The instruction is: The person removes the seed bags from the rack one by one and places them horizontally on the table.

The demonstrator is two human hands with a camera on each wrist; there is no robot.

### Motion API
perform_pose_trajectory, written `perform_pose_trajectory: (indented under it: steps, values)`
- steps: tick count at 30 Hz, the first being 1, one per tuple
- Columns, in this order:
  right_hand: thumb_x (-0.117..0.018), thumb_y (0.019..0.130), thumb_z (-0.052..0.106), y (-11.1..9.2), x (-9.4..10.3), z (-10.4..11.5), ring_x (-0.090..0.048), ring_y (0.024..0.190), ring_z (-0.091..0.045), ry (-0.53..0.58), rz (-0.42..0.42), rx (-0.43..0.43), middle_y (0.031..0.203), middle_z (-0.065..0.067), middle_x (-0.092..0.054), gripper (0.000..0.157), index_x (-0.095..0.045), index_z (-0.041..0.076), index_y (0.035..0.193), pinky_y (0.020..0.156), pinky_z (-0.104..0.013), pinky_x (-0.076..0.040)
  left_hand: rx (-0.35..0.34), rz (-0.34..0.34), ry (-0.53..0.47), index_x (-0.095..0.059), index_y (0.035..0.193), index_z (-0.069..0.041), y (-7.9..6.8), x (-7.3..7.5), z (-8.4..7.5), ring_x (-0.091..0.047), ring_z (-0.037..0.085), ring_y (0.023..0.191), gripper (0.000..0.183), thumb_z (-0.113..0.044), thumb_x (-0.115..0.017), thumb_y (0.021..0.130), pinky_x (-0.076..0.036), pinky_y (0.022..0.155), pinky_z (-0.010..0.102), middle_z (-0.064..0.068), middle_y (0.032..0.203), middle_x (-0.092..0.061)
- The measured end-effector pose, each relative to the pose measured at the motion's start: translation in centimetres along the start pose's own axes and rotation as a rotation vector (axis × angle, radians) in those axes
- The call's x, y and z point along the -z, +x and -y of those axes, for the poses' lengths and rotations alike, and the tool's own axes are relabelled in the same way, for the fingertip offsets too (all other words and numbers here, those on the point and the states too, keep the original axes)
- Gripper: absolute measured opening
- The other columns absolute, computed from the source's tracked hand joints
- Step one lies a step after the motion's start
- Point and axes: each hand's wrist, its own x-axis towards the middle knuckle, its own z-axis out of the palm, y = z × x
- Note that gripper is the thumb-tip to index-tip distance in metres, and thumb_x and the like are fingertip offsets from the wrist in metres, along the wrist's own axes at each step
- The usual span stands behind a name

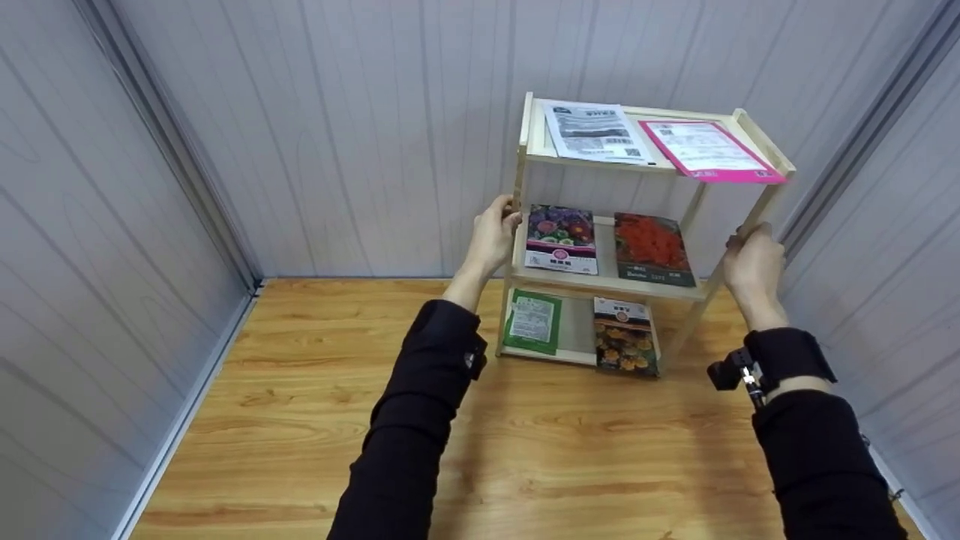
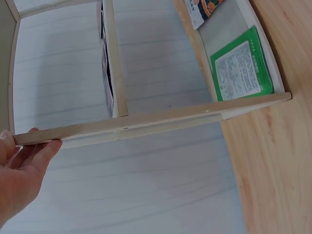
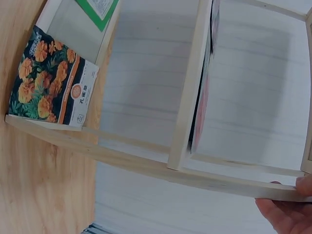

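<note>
A small three-tier wooden shelf rack point(image 1: 585, 280) stands on the wood floor. On its left side, my left hand point(image 1: 492, 234) grips the front upright point(image 2: 161, 116) between thumb and fingers. The right front upright point(image 3: 131, 168) is held by my right hand point(image 1: 754, 262). Flat on the top tier lie a white printed packet point(image 1: 596, 133) and a pink-edged packet point(image 1: 709, 150), which juts past the front edge. The middle tier bears a mixed-flower packet point(image 1: 561, 238) and a red-flower packet point(image 1: 652, 249). A green packet point(image 2: 241, 68) and an orange-flower packet point(image 3: 48, 80) rest on the bottom tier.
Behind the rack rises a pale panelled wall point(image 1: 360, 135). Side walls stand at the left point(image 1: 67, 262) and right point(image 1: 885, 255), the right one close to my right hand. Wood floor point(image 1: 315, 390) spreads in front and to the left.
</note>
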Motion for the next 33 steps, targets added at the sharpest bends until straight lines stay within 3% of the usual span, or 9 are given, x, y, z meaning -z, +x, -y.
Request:
perform_pose_trajectory:
  steps: [2,8,33]
  values:
    - [-0.032,0.091,0.006,0.0,0.0,-0.1,-0.056,0.081,-0.044,0.001,-0.011,-0.006,0.093,-0.029,-0.059,0.027,-0.046,-0.014,0.102,0.064,-0.049,-0.047,-0.01,0.009,0.01,-0.05,0.114,-0.001,0.1,-0.1,0.0,-0.056,0.019,0.096,0.024,-0.007,-0.043,0.093,-0.047,0.078,0.026,0.015,0.106,-0.059]
    - [-0.034,0.092,0.007,-0.1,-0.2,-0.4,-0.058,0.072,-0.041,-0.034,-0.027,0.033,0.091,-0.028,-0.06,0.025,-0.046,-0.013,0.101,0.055,-0.044,-0.045,-0.036,0.032,0.019,-0.049,0.117,0.0,0.1,0.0,0.2,-0.056,0.02,0.096,0.026,-0.007,-0.043,0.093,-0.046,0.08,0.026,0.016,0.107,-0.059]
    - [-0.04,0.091,0.005,0.0,-0.6,-0.7,-0.059,0.071,-0.042,-0.028,-0.066,0.043,0.087,-0.031,-0.059,0.018,-0.045,-0.012,0.094,0.054,-0.048,-0.047,-0.162,0.012,0.009,-0.05,0.114,0.003,0.5,0.3,1.3,-0.058,0.023,0.089,0.024,-0.006,-0.043,0.092,-0.049,0.073,0.03,0.017,0.099,-0.061]
